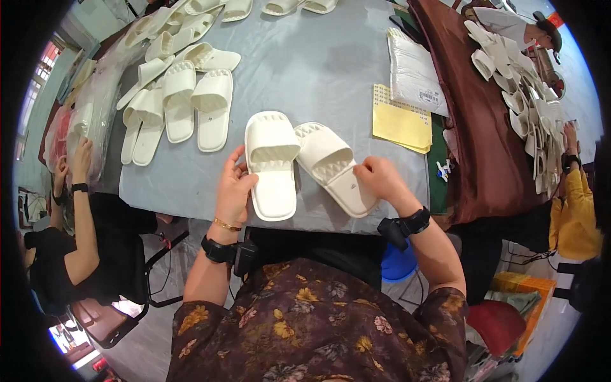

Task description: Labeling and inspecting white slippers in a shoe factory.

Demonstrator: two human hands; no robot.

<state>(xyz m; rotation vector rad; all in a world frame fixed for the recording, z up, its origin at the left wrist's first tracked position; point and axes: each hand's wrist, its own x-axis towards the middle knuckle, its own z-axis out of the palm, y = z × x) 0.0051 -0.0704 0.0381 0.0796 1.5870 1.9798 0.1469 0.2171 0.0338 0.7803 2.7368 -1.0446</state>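
Observation:
Two cream open-toe slippers lie side by side in front of me, soles down on the grey table cover. The left slipper (275, 197) points nearly straight away from me, with my left hand (233, 188) closed on its left edge, thumb on top. The right slipper (324, 153) is angled, its toe touching or nearly touching the first one's strap. My right hand (382, 178) pinches its right edge near the heel. A small dark mark shows on that slipper's insole. The fingers under both soles are partly hidden.
Several more cream slippers (212, 102) lie to the left and along the far side of the grey-covered table (305, 57). Yellow label sheets (401, 121) and a white plastic packet (414, 70) are at right. Co-workers' hands (81, 159) handle clear wrapping at left; a slipper pile (519, 95) lies far right.

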